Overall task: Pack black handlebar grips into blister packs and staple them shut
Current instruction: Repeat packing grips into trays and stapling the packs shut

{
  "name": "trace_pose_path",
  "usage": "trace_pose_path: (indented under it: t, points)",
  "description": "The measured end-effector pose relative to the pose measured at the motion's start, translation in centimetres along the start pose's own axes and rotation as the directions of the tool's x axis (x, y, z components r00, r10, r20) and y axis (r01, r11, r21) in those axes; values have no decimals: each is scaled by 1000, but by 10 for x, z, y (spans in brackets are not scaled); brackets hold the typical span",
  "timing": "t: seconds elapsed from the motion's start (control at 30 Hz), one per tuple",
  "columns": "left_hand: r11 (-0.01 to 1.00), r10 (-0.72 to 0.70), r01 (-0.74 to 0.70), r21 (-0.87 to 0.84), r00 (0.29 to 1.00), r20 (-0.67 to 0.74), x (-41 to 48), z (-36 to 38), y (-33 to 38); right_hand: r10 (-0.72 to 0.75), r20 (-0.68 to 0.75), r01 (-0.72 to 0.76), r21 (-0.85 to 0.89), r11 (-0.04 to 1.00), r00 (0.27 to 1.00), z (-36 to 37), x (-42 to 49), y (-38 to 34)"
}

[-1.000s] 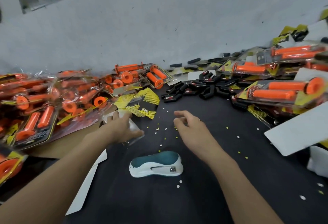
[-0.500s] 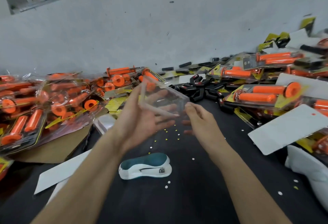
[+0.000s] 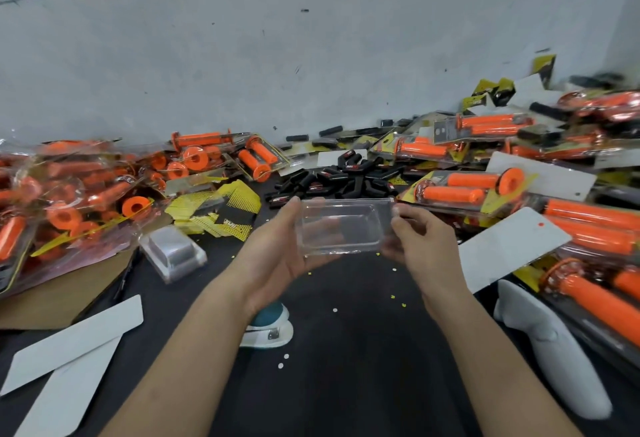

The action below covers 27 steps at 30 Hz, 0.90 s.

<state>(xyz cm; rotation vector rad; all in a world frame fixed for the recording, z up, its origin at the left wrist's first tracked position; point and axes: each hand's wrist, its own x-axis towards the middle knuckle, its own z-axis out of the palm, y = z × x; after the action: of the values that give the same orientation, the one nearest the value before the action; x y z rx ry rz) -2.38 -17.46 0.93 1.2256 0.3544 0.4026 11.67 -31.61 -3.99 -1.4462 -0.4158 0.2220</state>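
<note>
My left forearm hides most of the teal and white stapler (image 3: 269, 331) on the black table (image 3: 346, 395). Above it, I hold the blister pack (image 3: 343, 225) off the table, its long axis running left to right. My left hand (image 3: 277, 256) grips one end, thumb on the rim, fingers blurred behind the plastic. My right hand (image 3: 420, 246) pinches the other end with curled fingers. The pack is clear, thin and rectangular with rounded corners. Beyond it lie the black grips (image 3: 332, 180), short matte tubes heaped together.
</note>
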Motion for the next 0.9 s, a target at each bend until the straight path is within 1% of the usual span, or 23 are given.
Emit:
trace_pose_path:
  t: [0.07, 0.1, 0.13, 0.17, 0.2, 0.23, 0.27, 0.3, 0.33, 0.4, 0.47, 0.53, 0.57, 0.6, 0.67, 0.73, 0.83, 0.9]
  points:
    - [973, 141, -134, 187, 990, -27, -3, 1, 4, 3, 42, 0, -72, 997, 999, 3, -1, 0]
    - [915, 241, -226, 334, 970, -3, -7, -1, 7, 46, 81, -42, -49, 998, 996, 7, -2, 0]
    - [795, 344, -326, 511, 937, 62, -13, -6, 11, 126, 130, -132, 34, 991, 983, 13, -4, -1]
    - [629, 403, -401, 666, 901, 162, -20, -11, 14, 219, 197, -252, 159, 955, 956, 21, -7, -4]
    - [463, 398, -439, 770, 879, 262, -26, -18, 17, 295, 269, -369, 288, 884, 917, 29, -9, -6]
    - [338, 348, -454, 824, 874, 339, -31, -26, 20, 342, 334, -460, 396, 795, 878, 38, -12, -7]
    - [242, 285, -460, 854, 875, 391, -35, -34, 21, 360, 385, -517, 477, 711, 850, 47, -13, -7]
    - [170, 231, -457, 873, 880, 416, -39, -42, 22, 352, 423, -543, 534, 648, 835, 56, -15, -6]
    - [123, 202, -439, 890, 889, 410, -43, -49, 24, 331, 452, -554, 571, 605, 828, 65, -17, -5]
    - [102, 228, -389, 916, 905, 359, -46, -63, 26, 302, 485, -564, 603, 564, 821, 84, -20, -2]
    - [131, 270, -329, 935, 920, 285, -46, -78, 28, 292, 506, -577, 614, 539, 812, 101, -23, 2]
    - [150, 264, -287, 946, 934, 241, -44, -92, 29, 267, 525, -578, 621, 529, 808, 117, -25, 6]
    - [176, 257, -270, 947, 941, 221, -43, -100, 29, 259, 526, -575, 623, 530, 810, 123, -25, 8]
    - [223, 258, -251, 942, 947, 191, -42, -107, 29, 259, 525, -573, 622, 534, 811, 129, -25, 10]
    - [318, 302, -230, 920, 944, 132, -41, -120, 31, 284, 526, -587, 604, 539, 802, 141, -27, 13]
    - [357, 365, -223, 907, 927, 85, -42, -130, 34, 321, 518, -602, 584, 545, 793, 151, -29, 15]
    - [473, 433, -209, 856, 901, -19, -46, -140, 40, 377, 484, -607, 530, 592, 790, 160, -29, 19]
    - [507, 490, -194, 840, 867, -95, -47, -142, 46, 371, 478, -578, 422, 698, 796, 163, -29, 22]
